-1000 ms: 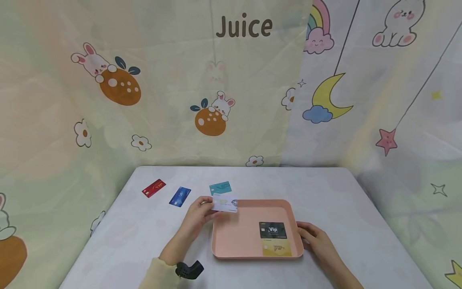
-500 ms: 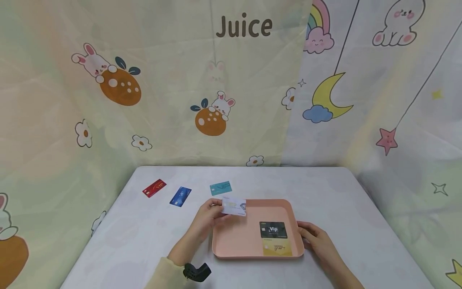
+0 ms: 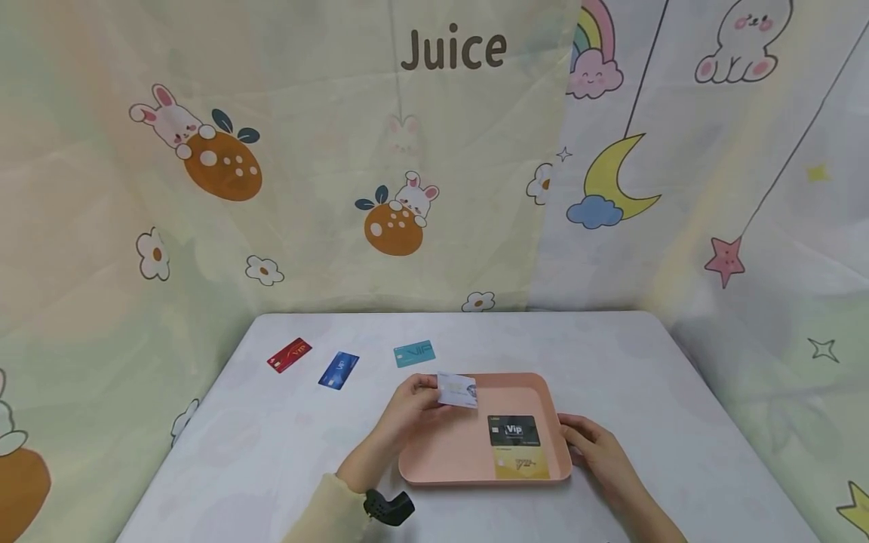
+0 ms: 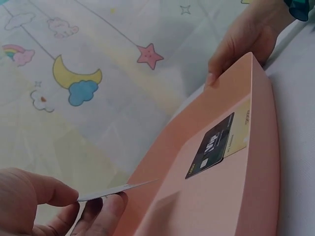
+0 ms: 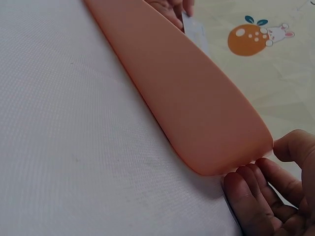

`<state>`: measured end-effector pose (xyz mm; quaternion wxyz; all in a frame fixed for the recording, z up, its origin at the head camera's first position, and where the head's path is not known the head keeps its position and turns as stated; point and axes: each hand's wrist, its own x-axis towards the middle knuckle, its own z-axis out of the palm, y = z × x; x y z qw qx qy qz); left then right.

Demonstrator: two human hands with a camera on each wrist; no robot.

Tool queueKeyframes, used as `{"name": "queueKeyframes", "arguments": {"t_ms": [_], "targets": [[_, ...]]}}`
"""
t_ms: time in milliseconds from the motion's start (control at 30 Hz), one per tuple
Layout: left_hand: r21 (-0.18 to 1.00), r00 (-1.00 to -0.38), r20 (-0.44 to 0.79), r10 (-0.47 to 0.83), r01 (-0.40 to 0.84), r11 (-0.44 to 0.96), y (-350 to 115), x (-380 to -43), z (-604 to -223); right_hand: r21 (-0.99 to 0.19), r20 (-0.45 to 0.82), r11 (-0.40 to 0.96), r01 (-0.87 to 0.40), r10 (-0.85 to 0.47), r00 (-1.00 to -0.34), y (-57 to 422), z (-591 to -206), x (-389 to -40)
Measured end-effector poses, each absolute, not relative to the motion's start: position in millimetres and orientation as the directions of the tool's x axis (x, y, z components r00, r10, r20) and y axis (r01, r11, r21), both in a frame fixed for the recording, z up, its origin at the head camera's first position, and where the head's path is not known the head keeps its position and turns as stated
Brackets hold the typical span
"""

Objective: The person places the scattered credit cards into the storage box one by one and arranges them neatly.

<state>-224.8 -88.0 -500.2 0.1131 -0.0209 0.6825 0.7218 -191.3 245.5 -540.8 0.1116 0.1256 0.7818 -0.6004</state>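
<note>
My left hand (image 3: 405,411) pinches a white card (image 3: 457,390) by its left edge, thumb on top and fingers beneath. The card is over the back left part of a pink tray (image 3: 441,456); in the left wrist view the white card (image 4: 115,190) appears nearly edge-on. Inside the tray at the right lie a black VIP card (image 3: 514,431) and, in front of it, a gold card (image 3: 521,464). My right hand (image 3: 600,452) holds the tray's right side. The right wrist view shows its thumb at the rim and its fingers curled against the lower wall.
Beyond the tray lies a teal VIP card (image 3: 414,354) on the white table (image 3: 285,445). Farther left are a blue card (image 3: 339,370) and a red card (image 3: 289,355). A printed curtain (image 3: 319,151) surrounds the table's back and sides.
My left hand has carried the white card to the right and slightly toward me, from the tray's back left corner to over the tray. My right hand and the tray stay put.
</note>
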Motion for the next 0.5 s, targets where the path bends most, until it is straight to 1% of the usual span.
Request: {"name": "queueKeyframes", "arguments": {"t_ms": [300, 500], "targets": [[0.987, -0.979, -0.160, 0.124, -0.157, 0.032, -75, -230, -507, -0.909, -0.327, 0.255, 0.331, 0.058, -0.943, 246, -539, -191], [0.987, -0.983, -0.161, 0.089, -0.159, 0.027, -65, -231, -511, -0.912, -0.313, 0.263, 0.315, 0.051, -0.949, 246, -539, -191]]}}
